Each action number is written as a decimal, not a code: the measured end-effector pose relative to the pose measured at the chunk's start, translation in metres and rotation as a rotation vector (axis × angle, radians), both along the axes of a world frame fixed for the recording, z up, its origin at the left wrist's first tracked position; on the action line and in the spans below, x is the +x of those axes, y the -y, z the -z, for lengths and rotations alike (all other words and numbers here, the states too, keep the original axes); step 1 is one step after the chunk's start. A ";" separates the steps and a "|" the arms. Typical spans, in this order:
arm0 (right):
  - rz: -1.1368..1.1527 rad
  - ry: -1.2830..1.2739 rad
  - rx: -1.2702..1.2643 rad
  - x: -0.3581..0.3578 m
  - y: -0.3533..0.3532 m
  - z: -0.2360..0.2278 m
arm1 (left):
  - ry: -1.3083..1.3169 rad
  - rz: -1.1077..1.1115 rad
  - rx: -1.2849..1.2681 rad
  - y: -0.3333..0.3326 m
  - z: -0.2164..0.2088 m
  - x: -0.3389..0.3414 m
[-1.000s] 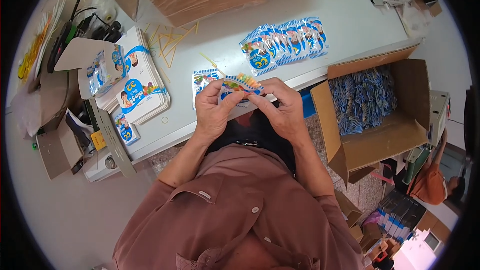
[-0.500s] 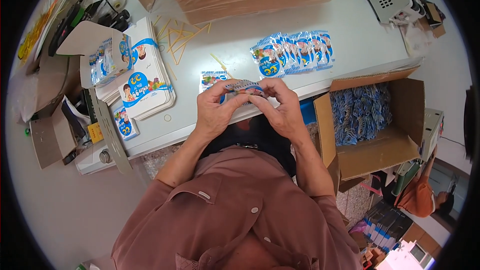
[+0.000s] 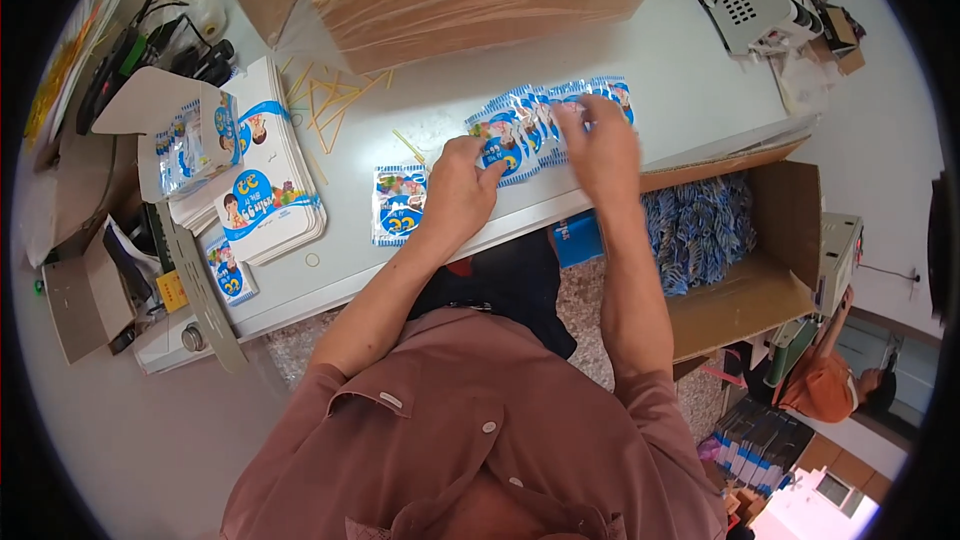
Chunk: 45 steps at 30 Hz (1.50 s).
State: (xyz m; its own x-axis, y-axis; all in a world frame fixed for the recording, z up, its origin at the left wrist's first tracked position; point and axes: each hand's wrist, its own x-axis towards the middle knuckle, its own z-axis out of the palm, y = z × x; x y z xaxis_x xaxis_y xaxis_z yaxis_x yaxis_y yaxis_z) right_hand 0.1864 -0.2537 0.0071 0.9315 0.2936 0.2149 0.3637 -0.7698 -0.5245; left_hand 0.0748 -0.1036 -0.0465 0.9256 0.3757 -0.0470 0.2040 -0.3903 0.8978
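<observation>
A row of overlapping blue and white candy packets (image 3: 535,125) lies on the table in front of me. My left hand (image 3: 462,188) is at the left end of this row, its fingers curled and its thumb against the edge of the end packet. Over the right half of the row is my right hand (image 3: 603,152), slightly blurred, with thumb and forefinger apart near the packets' upper edges. It covers part of the row. A separate candy packet (image 3: 398,205) lies flat to the left of my left hand.
A carton of thin coloured sticks (image 3: 480,20) stands at the back, with loose sticks (image 3: 335,105) beside it. To the left are stacked flat printed boxes (image 3: 270,205) and an opened display box (image 3: 190,145) holding packets. A carton of packets (image 3: 740,310) sits beyond the table's edge at right.
My hands have parted and moved forward from close to my body to the row. The packet held between them has left that place. The view has shifted slightly.
</observation>
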 end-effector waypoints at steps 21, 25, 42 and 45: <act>-0.066 -0.479 -0.056 0.039 -0.011 0.017 | -0.033 -0.091 -0.093 0.005 0.007 0.022; -0.155 -0.618 -0.172 0.036 -0.020 0.019 | 0.012 -0.122 -0.192 0.009 0.008 0.019; -0.274 -0.577 0.825 -0.028 0.004 0.034 | 0.097 0.312 -0.600 -0.010 -0.019 0.016; -0.401 -0.498 0.920 -0.029 0.000 0.028 | 0.205 0.340 -0.321 -0.016 -0.015 0.021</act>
State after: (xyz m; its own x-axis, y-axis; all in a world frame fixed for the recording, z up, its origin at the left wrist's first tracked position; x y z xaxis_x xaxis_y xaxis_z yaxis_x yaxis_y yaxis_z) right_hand 0.1575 -0.2533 -0.0212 0.8478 0.5131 0.1341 0.0889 0.1117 -0.9898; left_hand 0.0959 -0.0874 -0.0314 0.9952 0.0485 0.0849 -0.0797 -0.1014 0.9916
